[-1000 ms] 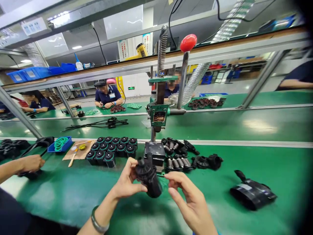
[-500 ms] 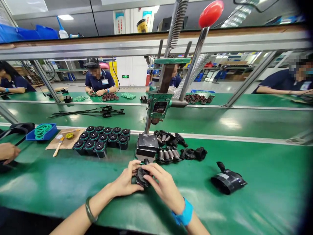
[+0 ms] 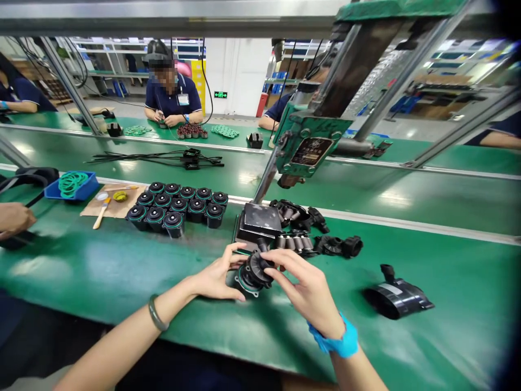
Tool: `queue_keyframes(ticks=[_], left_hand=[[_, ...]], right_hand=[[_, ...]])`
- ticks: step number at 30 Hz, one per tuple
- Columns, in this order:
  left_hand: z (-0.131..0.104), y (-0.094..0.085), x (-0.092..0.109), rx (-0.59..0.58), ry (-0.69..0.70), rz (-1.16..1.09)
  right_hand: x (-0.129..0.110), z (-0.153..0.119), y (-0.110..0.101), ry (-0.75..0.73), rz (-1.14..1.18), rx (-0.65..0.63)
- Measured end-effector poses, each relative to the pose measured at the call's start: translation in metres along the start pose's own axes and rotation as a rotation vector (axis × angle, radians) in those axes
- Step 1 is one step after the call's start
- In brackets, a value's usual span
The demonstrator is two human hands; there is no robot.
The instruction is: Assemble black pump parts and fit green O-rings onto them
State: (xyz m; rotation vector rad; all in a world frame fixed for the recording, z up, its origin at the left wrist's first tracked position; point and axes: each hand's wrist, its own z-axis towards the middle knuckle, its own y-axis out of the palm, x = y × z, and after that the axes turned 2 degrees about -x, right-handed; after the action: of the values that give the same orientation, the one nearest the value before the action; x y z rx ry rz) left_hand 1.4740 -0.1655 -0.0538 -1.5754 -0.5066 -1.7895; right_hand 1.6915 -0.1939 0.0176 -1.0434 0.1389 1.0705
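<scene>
Before press point(image 3: 311, 149), right hand point(image 3: 311, 285) pinching spouted cover point(image 3: 257, 266), seemingly not yet sitting flush on green-ringed housing point(image 3: 247, 288); left hand point(image 3: 215, 278) spreading beside; uncovered housings point(image 3: 178, 205) standing left of press.

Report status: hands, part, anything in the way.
Right hand pinching black cap. Left hand spread beside green-ringed body, contact unclear. Cap against body, seating unclear. Press block close behind, not between hands.

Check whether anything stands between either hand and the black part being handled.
Nothing visible: the right hand holds the black part, the left hand curves beside it, and the block stands beyond, not between.
</scene>
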Motion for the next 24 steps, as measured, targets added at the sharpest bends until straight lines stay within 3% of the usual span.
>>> queue_keyframes(ticks=[5,13,17,24], left_hand=[[0.002,0.002,-0.004,0.119,-0.022,0.153],[0.002,-0.001,-0.002,0.106,-0.075,0.213],[0.0,-0.001,0.003,0.088,-0.105,0.278],[-0.003,-0.002,0.004,0.083,-0.175,0.368]], right_hand=[[0.005,-0.006,-0.002,0.06,-0.03,0.054],[0.016,-0.008,-0.007,0.138,-0.064,0.183],[0.02,-0.023,-0.013,0.198,-0.095,0.22],[0.033,-0.08,-0.026,0.445,-0.093,0.064]])
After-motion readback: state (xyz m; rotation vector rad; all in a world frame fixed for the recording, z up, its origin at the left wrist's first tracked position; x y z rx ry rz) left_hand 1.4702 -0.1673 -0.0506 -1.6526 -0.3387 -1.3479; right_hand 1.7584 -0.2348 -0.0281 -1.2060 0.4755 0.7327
